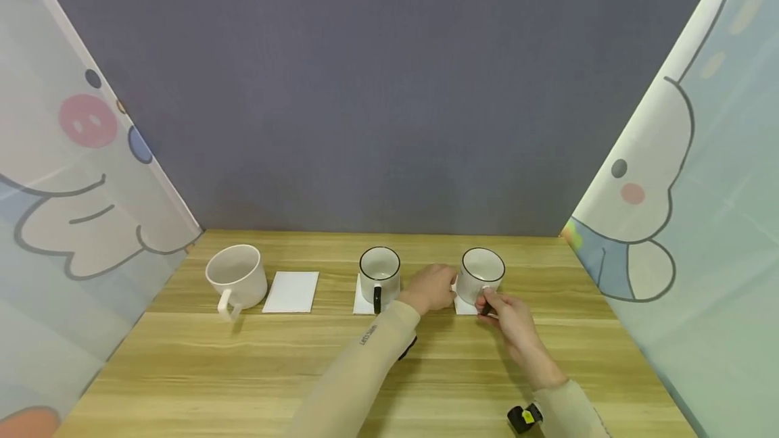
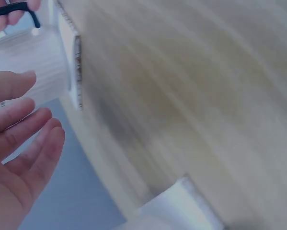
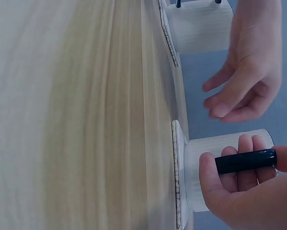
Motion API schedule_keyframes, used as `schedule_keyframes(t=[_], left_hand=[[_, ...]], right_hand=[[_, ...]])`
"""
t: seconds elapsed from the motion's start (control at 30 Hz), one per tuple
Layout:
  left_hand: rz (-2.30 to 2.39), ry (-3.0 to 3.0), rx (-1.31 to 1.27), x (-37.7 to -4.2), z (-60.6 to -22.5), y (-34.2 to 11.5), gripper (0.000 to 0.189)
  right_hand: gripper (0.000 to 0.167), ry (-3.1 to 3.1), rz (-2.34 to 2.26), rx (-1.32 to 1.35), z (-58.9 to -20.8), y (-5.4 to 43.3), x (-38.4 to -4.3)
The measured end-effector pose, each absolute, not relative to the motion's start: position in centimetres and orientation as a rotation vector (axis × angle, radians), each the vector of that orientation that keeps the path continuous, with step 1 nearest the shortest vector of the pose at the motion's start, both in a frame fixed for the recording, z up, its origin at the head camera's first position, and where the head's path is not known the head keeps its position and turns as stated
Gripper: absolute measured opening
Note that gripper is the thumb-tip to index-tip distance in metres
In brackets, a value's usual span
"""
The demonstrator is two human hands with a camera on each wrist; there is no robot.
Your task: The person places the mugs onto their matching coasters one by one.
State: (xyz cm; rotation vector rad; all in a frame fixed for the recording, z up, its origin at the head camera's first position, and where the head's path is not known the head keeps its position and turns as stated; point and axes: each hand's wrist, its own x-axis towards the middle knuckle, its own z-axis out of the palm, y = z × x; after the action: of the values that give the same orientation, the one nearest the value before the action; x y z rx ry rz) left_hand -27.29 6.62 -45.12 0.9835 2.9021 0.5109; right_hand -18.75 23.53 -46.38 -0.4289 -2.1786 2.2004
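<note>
A white mug with a black rim [image 1: 471,287] stands upright on a white square coaster [image 1: 465,308] at the right. My right hand [image 1: 514,322] grips its black handle [image 3: 246,162], fingers curled behind it and thumb at one end. My left hand [image 1: 433,287] hovers just left of this mug. Loosely bent, its fingers hold nothing, and the right wrist view shows a gap between them and the mug. To the left of that hand, a matching mug [image 1: 368,289] sits on another white coaster [image 1: 362,307], its black handle facing me.
Farther left lies a bare white coaster [image 1: 291,291], beside a wider all-white mug [image 1: 242,285] with its handle toward me. Everything stands on a wooden table [image 1: 201,370]. A grey panel [image 1: 383,100] rises behind, with cartoon-printed sheets [image 1: 724,222] at both sides.
</note>
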Motion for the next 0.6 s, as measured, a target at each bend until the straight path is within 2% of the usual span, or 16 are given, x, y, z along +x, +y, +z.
schedule_keyframes(t=[0.37, 0.6], left_hand=[[0.482, 2.994, 1.078, -26.3, -42.9, 6.2, 0.007], [0.382, 3.001, 1.146, -25.0, -41.0, 5.9, 0.010]], right_hand=[[0.035, -2.174, 2.211, -0.402, -46.5, 23.5, -18.7], [0.034, -2.161, 2.217, -0.387, -46.4, 23.6, -18.7]])
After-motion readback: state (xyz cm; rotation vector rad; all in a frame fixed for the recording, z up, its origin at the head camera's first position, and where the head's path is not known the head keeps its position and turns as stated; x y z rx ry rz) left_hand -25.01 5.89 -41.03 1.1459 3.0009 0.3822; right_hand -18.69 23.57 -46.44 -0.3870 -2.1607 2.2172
